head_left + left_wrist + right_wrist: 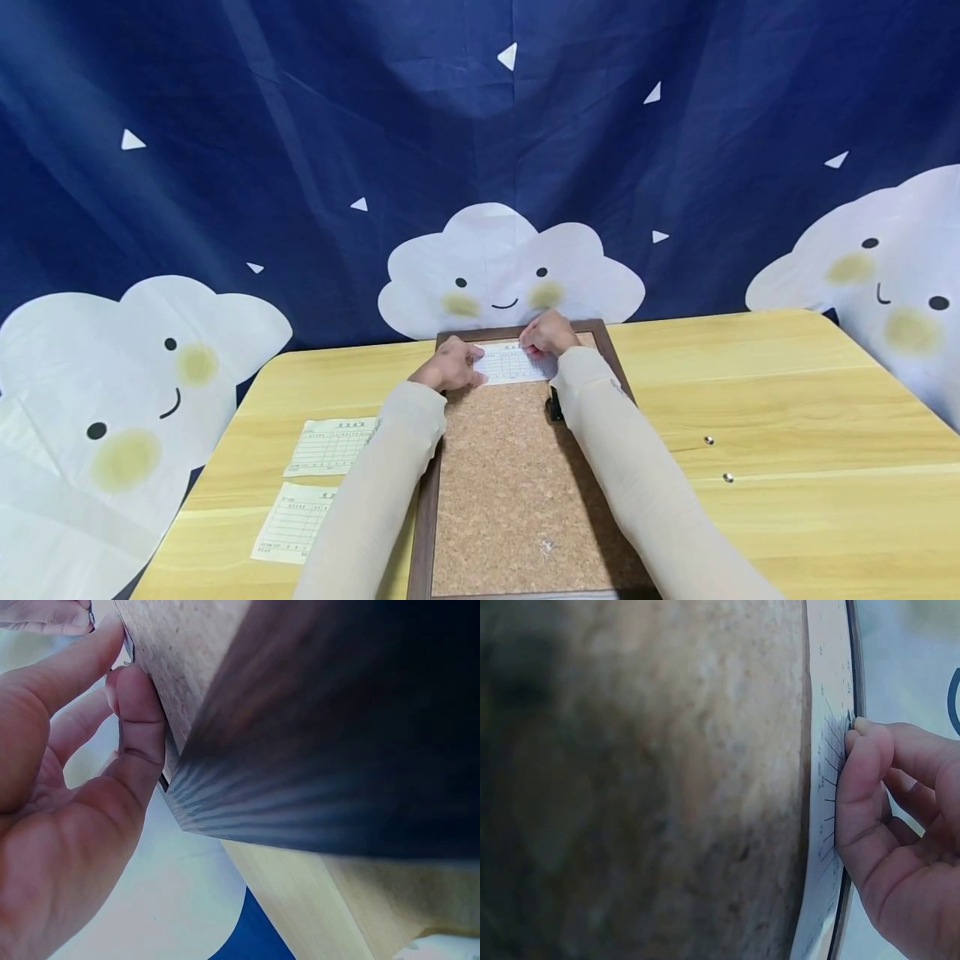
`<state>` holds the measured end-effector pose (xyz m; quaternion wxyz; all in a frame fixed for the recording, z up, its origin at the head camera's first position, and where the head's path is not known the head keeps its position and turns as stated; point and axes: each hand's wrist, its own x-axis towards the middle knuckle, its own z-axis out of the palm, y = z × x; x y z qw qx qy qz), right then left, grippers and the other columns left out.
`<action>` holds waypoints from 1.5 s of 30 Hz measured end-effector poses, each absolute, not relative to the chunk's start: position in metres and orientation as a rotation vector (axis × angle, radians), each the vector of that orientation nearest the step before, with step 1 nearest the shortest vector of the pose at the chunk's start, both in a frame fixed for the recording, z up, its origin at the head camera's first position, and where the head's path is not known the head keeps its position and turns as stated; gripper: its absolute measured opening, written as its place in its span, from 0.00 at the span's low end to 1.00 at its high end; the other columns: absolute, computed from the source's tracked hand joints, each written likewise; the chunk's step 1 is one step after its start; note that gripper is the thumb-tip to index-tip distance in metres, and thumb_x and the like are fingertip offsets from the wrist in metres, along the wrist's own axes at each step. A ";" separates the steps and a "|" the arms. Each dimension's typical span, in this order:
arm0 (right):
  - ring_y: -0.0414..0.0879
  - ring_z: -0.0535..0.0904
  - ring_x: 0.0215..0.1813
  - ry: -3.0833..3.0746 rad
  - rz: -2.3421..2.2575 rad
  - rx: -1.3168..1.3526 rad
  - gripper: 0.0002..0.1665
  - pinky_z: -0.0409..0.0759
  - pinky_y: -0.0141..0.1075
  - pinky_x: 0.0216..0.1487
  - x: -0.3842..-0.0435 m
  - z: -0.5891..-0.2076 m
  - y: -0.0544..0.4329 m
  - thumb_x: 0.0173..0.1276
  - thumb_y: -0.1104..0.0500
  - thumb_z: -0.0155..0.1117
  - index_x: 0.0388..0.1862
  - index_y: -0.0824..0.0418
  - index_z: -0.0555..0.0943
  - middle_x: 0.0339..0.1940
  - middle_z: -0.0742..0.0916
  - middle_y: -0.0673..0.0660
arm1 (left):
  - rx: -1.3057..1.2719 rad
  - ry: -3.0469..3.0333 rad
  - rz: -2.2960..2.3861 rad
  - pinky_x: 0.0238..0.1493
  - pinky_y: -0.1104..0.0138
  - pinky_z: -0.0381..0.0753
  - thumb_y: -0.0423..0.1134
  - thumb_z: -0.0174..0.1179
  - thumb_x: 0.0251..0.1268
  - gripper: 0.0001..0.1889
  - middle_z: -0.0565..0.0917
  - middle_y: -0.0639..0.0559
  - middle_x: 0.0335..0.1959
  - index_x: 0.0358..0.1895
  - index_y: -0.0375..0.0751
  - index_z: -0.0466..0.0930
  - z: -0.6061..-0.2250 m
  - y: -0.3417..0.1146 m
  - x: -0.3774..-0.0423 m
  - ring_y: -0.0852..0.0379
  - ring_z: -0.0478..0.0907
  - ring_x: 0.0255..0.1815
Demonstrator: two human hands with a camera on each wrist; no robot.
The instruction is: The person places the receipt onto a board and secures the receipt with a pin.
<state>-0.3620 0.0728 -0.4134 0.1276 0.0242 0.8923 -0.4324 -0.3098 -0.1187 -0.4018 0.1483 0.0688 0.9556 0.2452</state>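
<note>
A white printed paper form [513, 365] lies across the top of a cork board [498, 492] with a dark wooden frame. My left hand [453, 365] holds the form's left edge, thumb and finger set apart on it. In the left wrist view, the bent fingers of the left hand [82, 765] meet the board at their tips. My right hand [550, 333] is at the form's upper right. In the right wrist view, the right hand [900, 802] pinches a small thumbtack [850, 717], its dark point showing at the fingertips; the rest is hidden.
Two more paper forms [330, 446] lie on the wooden table [750, 367] left of the board, partly under the left sleeve [375, 508]. Two silver thumbtacks [708, 439] lie on the right. A blue cloth [465, 150] with clouds hangs behind the table.
</note>
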 end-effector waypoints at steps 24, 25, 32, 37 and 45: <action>0.39 0.76 0.18 2.579 -1.231 0.119 0.05 0.75 0.29 0.23 -0.364 -0.410 0.075 0.66 0.69 0.65 0.34 0.68 0.88 0.14 0.81 0.51 | 0.178 2.739 0.754 0.71 0.59 0.62 0.36 0.69 0.64 0.27 0.65 0.38 0.69 0.66 0.40 0.77 -0.402 -0.118 -0.310 0.48 0.61 0.70; 0.39 0.76 0.18 2.580 -1.233 0.116 0.06 0.75 0.29 0.23 -0.364 -0.410 0.075 0.65 0.69 0.65 0.34 0.68 0.88 0.14 0.81 0.51 | 0.179 2.738 0.756 0.72 0.59 0.61 0.36 0.70 0.63 0.27 0.65 0.38 0.69 0.66 0.40 0.77 -0.402 -0.118 -0.310 0.48 0.61 0.70; 0.37 0.75 0.17 2.577 -1.268 0.105 0.06 0.75 0.27 0.22 -0.363 -0.413 0.074 0.65 0.70 0.64 0.34 0.68 0.88 0.14 0.81 0.51 | 0.193 2.739 0.750 0.72 0.59 0.61 0.36 0.69 0.64 0.27 0.64 0.37 0.70 0.67 0.40 0.76 -0.402 -0.119 -0.310 0.48 0.60 0.71; 0.37 0.75 0.17 2.579 -1.277 0.095 0.06 0.75 0.27 0.21 -0.363 -0.413 0.074 0.65 0.70 0.63 0.33 0.68 0.87 0.14 0.81 0.51 | 0.171 2.727 0.759 0.72 0.58 0.61 0.36 0.69 0.65 0.27 0.63 0.38 0.71 0.68 0.40 0.76 -0.401 -0.118 -0.309 0.48 0.59 0.71; 0.38 0.74 0.17 2.676 -1.157 0.001 0.06 0.75 0.28 0.22 -0.361 -0.413 0.073 0.66 0.70 0.64 0.32 0.67 0.87 0.14 0.80 0.50 | 0.190 2.736 0.740 0.70 0.59 0.63 0.36 0.69 0.64 0.27 0.65 0.38 0.70 0.67 0.40 0.76 -0.403 -0.119 -0.310 0.48 0.61 0.70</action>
